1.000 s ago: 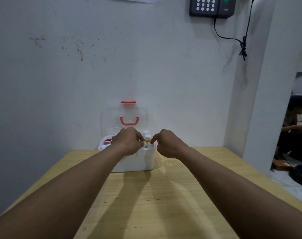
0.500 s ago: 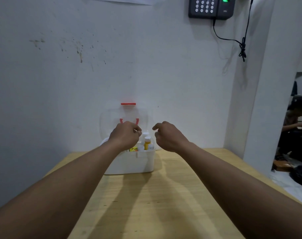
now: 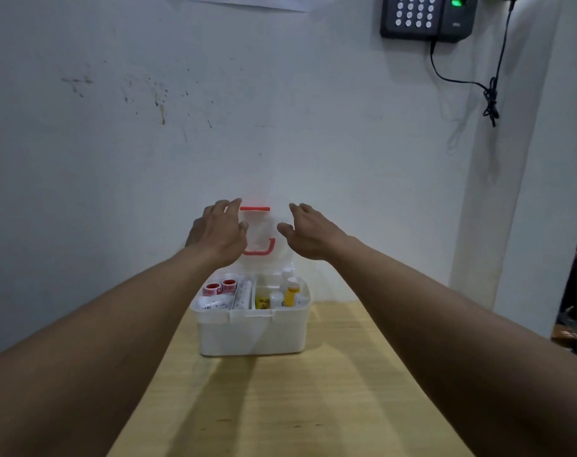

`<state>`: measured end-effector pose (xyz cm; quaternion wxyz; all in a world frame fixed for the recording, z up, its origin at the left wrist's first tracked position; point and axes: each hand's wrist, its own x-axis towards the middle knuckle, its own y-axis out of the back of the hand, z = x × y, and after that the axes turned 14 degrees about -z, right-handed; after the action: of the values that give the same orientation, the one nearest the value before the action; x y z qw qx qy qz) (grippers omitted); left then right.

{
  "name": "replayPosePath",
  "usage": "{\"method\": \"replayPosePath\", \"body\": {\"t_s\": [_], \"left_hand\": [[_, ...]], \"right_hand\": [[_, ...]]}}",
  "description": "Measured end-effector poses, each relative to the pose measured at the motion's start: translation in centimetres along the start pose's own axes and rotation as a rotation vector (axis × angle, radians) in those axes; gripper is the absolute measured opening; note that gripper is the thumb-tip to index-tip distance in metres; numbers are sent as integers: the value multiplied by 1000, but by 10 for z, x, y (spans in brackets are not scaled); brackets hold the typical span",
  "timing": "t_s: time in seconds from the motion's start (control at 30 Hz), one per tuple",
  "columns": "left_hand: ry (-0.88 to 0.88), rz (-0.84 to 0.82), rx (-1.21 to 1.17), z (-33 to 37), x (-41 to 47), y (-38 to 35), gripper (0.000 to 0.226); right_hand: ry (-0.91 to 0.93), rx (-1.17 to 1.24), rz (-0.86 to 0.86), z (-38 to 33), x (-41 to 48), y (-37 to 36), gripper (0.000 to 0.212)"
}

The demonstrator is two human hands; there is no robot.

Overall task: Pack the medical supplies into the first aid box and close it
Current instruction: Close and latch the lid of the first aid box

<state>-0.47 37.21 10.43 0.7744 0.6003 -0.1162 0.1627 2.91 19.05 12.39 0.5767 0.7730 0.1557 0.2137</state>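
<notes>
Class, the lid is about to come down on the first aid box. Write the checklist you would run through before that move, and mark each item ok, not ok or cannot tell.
1. Lid upright and free to swing: ok, it stands open against the wall.
2. Both hands at the lid: ok, left hand and right hand flank its top edge, fingers spread; whether they touch it, cannot tell.
3. Supplies inside the first aid box: ok, none lie on the table.
4. Nothing too tall for the lid: cannot tell, the yellow bottle rises above the rim.
5. Red latch clear of fingers: ok.
6. Box steady on table: ok, it sits flat.
</notes>
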Motion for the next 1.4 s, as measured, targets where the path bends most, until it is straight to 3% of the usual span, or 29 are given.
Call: {"method": "replayPosePath", "body": {"t_s": [0.17, 0.53, 0.8, 1.07, 1.2, 1.4], "left_hand": [[24, -131, 94, -8, 6, -3, 58], [-5, 37, 278, -8, -4, 11, 45], [-52, 96, -11, -16, -43, -1, 27], [-46, 5, 54, -30, -85, -30, 46], [-54, -42, 81, -38, -98, -41, 43], [-84, 32, -74, -41, -104, -49, 37]], "right_hand": [[-13, 7, -77, -1, 14, -3, 59], [2, -21, -9, -4, -2, -4, 46], [38, 135, -12, -6, -32, -19, 47], [27, 81, -75, 1, -62, -44, 48], [30, 41, -120, -1, -70, -58, 46], [-20, 123, -71, -2, -71, -66, 36]]}}
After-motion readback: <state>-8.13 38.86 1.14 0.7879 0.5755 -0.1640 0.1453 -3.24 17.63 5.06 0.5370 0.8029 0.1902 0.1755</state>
